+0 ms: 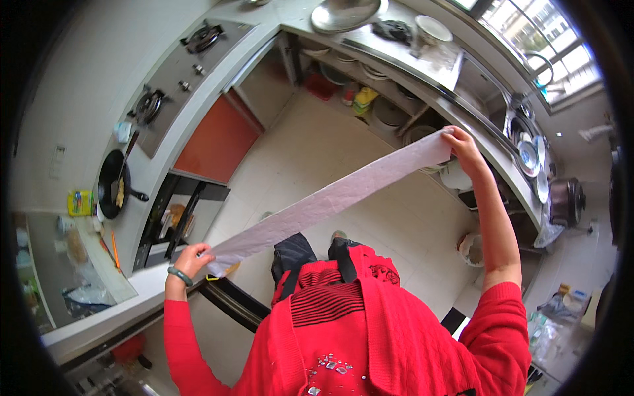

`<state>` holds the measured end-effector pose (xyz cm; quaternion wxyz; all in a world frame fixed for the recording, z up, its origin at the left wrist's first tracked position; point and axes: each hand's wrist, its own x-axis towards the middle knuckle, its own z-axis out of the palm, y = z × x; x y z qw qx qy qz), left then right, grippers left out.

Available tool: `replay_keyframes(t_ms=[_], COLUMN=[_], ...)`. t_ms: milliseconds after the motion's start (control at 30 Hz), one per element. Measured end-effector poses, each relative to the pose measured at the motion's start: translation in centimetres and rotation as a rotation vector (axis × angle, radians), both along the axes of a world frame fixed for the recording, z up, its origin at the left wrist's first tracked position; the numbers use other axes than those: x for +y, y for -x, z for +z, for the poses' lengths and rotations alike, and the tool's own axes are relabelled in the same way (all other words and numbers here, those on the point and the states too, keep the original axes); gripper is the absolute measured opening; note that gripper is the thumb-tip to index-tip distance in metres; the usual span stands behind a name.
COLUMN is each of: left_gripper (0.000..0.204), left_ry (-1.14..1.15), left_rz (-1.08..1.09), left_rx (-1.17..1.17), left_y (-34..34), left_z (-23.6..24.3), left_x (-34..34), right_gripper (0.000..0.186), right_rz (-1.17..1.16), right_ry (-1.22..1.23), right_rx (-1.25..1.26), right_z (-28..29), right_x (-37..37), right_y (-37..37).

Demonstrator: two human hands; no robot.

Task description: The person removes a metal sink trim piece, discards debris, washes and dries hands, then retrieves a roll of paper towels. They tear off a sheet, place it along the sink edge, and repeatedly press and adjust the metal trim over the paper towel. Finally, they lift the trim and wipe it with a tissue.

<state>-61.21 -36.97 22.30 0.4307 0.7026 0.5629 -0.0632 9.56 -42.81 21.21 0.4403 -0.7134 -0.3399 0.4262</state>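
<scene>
Left hand [190, 259] pinches one end of a long white cloth [330, 198], fingers closed on it; right hand [464, 146] grips the far end, fingers closed too — the cloth is stretched taut between them, above the tiled floor [310, 152]. Left of the cloth, the counter [165, 158] carries a two-burner stove [175, 72] and a black pan [112, 185]. Right of the cloth, another counter [475, 125] holds a sink [479, 86] and plates [528, 158] — a wok lid [343, 13] lies beyond its far end.
</scene>
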Motion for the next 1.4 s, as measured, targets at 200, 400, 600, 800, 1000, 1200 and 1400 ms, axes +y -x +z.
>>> replay_keyframes(t_ms=[200,400,600,800,1000,1200,1400], left_gripper=[0.022,0.018,0.030,0.029,0.029,0.018,0.012], left_ry=[-0.896,-1.184,-0.944,-0.780,-0.870,-0.908,-0.186], left_rz=[-0.079,0.149,0.307,0.279,0.051,-0.394,-0.521], left_rx=[-0.026,-0.292,-0.559,-0.625,-0.476,-0.359,-0.156], left_y=[-12.0,-20.5,-30.0,-36.7,-41.3,-47.5,-53.8], left_z=[-1.9,-4.1,-7.2,-7.7,-7.0,-4.1,-0.4], left_x=[5.3,10.1,14.5,18.9,23.1,25.3,24.2], right_gripper=[0.015,0.008,0.011,0.010,0.011,0.015,0.024], right_rz=[-0.037,-0.291,-0.682,-0.836,-0.926,-1.044,-1.038], right_ry=[-0.149,-0.111,-0.035,-0.073,-0.166,-0.367,-0.171], right_rx=[-0.184,-0.409,-0.223,-0.161,-0.066,0.138,0.067], right_z=[2.5,-0.9,-4.3,-3.7,-3.4,-3.9,-3.8], right_x=[-15.5,-26.5,-30.1,-28.7,-29.4,-33.8,-37.7], right_y=[-6.3,-3.2,-0.2,-1.3,-3.0,-8.5,-20.4])
